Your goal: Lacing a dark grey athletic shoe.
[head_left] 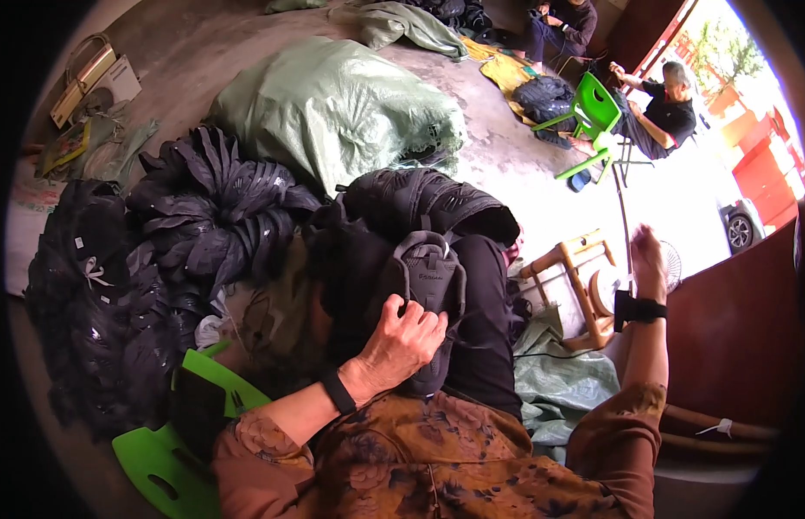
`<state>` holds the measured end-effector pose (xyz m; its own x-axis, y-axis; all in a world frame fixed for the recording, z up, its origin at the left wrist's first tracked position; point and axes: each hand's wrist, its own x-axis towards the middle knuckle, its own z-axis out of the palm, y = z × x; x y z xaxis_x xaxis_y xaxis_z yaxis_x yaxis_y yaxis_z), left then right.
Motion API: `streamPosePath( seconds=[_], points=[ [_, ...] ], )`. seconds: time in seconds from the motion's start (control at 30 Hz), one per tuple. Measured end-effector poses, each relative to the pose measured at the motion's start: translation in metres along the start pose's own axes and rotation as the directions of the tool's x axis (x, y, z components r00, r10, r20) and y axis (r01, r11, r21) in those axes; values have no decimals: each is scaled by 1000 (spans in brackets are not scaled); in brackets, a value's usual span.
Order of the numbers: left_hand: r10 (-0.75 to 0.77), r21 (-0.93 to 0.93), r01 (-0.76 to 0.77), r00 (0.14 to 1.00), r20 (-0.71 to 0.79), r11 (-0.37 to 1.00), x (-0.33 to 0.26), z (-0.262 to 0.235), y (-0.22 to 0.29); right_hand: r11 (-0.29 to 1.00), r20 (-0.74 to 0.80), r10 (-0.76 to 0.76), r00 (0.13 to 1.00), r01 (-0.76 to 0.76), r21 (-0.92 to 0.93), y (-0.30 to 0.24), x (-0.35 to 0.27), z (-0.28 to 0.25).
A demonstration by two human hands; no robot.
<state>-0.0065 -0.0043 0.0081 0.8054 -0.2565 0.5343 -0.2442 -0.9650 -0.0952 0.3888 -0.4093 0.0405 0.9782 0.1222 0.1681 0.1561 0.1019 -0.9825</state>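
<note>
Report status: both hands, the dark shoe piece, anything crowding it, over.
Left hand gripping dark shoe upper. Right hand raised out to the side, grip unclear. More dark uppers bunched just beyond the held one.

Grey floor point(182, 65) is running across the room; daylight is pouring through the open doorway point(714, 164) at right (it's washing out the ground there). Greenery point(733, 48) and a car wheel point(740, 232) are showing outside. Green plastic chair point(597, 105) is standing nearby, another green chair point(147, 463) is sitting lower left. Wooden stool point(577, 290) and round fan point(671, 264) are standing beside a dark-red panel point(740, 329).
</note>
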Motion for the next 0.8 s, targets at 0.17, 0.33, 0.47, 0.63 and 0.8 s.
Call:
streamPosePath(
  seconds=[0.17,0.33,0.47,0.63,0.8],
  points=[
    [-20,-130,19,1000,-10,991,-7,4,-7,936,1,249,968,-241,257,24,-70,-2],
    [-98,-401,26,982,-160,916,-10,5,-9,857,298,483,823,-514,30,33,-156,144],
    [-199,-606,113,977,-77,787,-14,5,-9,821,628,557,543,-474,-319,-13,-197,237],
    [-246,-654,187,969,1,733,-9,3,-4,794,770,571,285,-430,-429,-2,-188,236],
    [-284,-638,230,959,18,735,-9,3,2,662,753,630,192,-640,-390,-17,-193,257]
  ],
)
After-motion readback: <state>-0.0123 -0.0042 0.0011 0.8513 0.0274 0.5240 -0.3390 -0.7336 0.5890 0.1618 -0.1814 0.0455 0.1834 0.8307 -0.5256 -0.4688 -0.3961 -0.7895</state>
